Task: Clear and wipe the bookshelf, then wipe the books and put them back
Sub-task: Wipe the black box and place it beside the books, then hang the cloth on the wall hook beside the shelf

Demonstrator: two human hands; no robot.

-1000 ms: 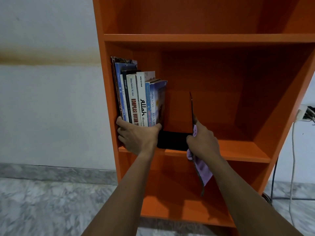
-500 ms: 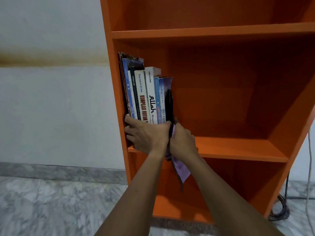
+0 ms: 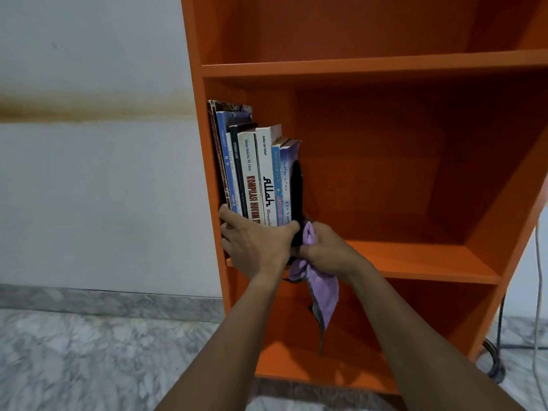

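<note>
Gripping the row of upright paperback books (image 3: 255,173) from the front, the left hand (image 3: 255,247) has its fingers (image 3: 229,213) spread wide across the lower spines, pinning the stack against the left wall of the orange laminate bookshelf (image 3: 385,66). Just right of those fingers a black metal bookend (image 3: 296,191) stands flat against the last blue book. Touching the left hand, the right hand (image 3: 326,247) is curled around a lilac microfibre cloth (image 3: 321,289), which hangs below the shelf edge; whether it also pinches the bookend's base I cannot tell.

Risks, as I judge them: the books lean slightly rightward at their tops, so if the left hand lets go before the bookend is seated, the row could fan over to the right of the fingers into the bare stretch of shelf. The bookend may skate on the smooth laminate. The dangling cloth might snag beneath the bookend or a book.

Right of both hands the middle shelf is bare. Beyond the shelf's left wall is a pale plastered wall (image 3: 89,188) with a brownish stain band, above a grey marbled tile floor (image 3: 89,357). Below and far right of the fingers, dark and white cables (image 3: 536,292) trail down.
</note>
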